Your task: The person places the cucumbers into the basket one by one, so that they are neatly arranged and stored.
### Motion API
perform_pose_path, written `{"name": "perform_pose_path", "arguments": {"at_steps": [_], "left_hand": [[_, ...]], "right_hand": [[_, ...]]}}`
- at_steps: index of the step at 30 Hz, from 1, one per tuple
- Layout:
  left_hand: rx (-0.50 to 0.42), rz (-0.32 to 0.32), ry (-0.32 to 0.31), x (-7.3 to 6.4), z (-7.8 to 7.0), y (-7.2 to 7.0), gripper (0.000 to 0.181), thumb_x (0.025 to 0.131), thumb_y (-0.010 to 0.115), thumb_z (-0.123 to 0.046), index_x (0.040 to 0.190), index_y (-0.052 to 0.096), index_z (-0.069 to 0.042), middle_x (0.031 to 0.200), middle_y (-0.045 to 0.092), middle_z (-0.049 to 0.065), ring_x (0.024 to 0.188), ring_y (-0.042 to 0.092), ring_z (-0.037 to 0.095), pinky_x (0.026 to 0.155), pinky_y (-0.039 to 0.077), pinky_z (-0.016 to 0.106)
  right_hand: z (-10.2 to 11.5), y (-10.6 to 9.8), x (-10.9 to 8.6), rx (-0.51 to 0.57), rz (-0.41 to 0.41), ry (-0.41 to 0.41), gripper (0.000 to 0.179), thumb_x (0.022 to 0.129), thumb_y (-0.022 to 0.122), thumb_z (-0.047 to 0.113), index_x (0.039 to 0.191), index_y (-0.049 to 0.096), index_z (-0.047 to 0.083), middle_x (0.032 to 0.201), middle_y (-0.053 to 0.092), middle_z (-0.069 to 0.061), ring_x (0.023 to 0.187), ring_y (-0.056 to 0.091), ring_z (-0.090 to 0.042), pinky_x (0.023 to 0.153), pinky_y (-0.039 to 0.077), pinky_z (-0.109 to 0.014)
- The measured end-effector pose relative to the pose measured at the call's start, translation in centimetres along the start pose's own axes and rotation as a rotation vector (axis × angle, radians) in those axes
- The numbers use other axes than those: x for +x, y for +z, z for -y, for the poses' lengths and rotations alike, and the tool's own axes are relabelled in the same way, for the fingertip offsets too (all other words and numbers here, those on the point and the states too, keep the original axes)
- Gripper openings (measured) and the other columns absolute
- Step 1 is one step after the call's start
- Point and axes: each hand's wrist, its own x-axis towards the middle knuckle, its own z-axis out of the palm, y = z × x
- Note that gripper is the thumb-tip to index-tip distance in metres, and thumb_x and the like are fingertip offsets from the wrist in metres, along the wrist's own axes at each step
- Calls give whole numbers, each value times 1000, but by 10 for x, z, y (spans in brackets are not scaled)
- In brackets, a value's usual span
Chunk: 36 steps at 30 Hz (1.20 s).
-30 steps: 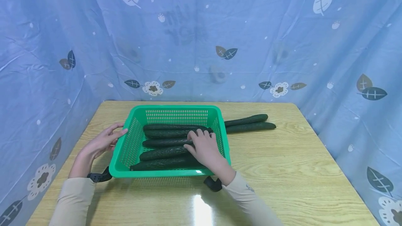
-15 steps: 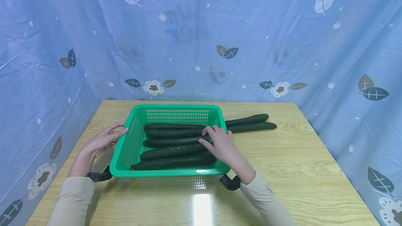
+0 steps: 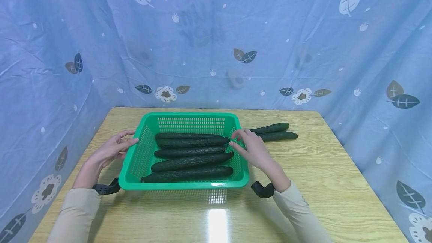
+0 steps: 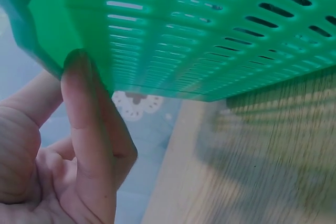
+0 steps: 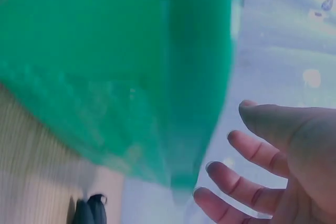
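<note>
A green plastic basket (image 3: 185, 186) with slotted walls stands on the table in the head view. Several dark green cucumbers (image 3: 192, 161) lie side by side in it, lengthwise. At the basket's left rim my left hand (image 3: 113, 149) pinches the edge, thumb over the top and fingers below; the left wrist view shows these fingers (image 4: 86, 129) against the green wall. Above the right rim hovers my right hand (image 3: 254, 150), fingers loosely bent and spread, with nothing in it. In the right wrist view its fingertips (image 5: 223, 174) are apart from the rim.
Two more cucumbers (image 3: 278, 135) lie on the wooden table (image 3: 314, 175) just right of the basket, their near ends partly hidden by my right hand. A blue patterned curtain (image 3: 216, 48) closes off the back and sides.
My right hand has moved right, from over the cucumbers inside the basket to above its right rim. The left hand has kept its hold, and the basket stays where it was.
</note>
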Motion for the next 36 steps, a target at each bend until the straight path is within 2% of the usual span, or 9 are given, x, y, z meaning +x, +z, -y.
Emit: {"name": "perform_pose_path", "arguments": {"at_steps": [3,7,11,14,17,23,31,36], "left_hand": [[17,-5,-7,0,-1,0,64,97,51,-29,145,17,-6,69,48,-10,56,44,5,56,44,27],[43,2,-20,0,-2,-2,66,96,52,-30,146,16,-6,85,57,-9,66,55,6,62,50,30],[57,12,-21,-1,-3,-5,69,96,52,-29,147,14,-5,104,58,-8,82,63,10,70,53,34],[64,20,-17,-2,-3,-7,70,96,53,-28,148,13,-5,112,55,-6,91,64,12,74,53,37],[72,27,-15,-3,-3,-7,70,96,53,-28,148,12,-5,114,54,-5,93,63,12,76,53,38],[78,20,-20,-2,-4,-7,71,95,55,-29,148,13,-6,108,58,-5,88,64,12,74,53,37],[74,22,-20,-1,-3,-7,72,95,54,-30,149,13,-6,113,56,-6,92,63,11,76,53,36],[86,12,-20,-2,-3,-6,71,95,54,-30,148,14,-7,109,58,-6,86,63,9,71,52,34]], "right_hand": [[-12,-4,0,-11,-7,10,20,92,60,30,103,59,14,91,56,-5,81,51,-23,65,35,-34],[-32,-6,0,-35,-8,20,20,91,61,28,103,59,13,91,57,-5,80,51,-20,64,37,-33],[-55,-8,2,-35,0,46,21,91,60,26,104,59,10,93,57,-9,82,52,-24,64,40,-36],[-74,-8,3,-44,-3,63,22,92,60,25,106,59,8,96,58,-13,84,52,-28,66,40,-40],[-93,-6,3,-70,-13,68,22,91,60,24,106,60,7,97,58,-16,85,52,-30,67,39,-43],[-118,-5,3,-127,-23,76,25,89,63,23,105,60,5,97,56,-17,87,49,-36,71,37,-51],[-139,-3,6,-154,28,120,33,88,64,31,111,60,7,108,54,-17,98,45,-38,83,32,-58],[-153,1,6,-163,70,146,37,87,64,36,114,61,11,118,51,-18,106,41,-41,88,27,-61]]}}
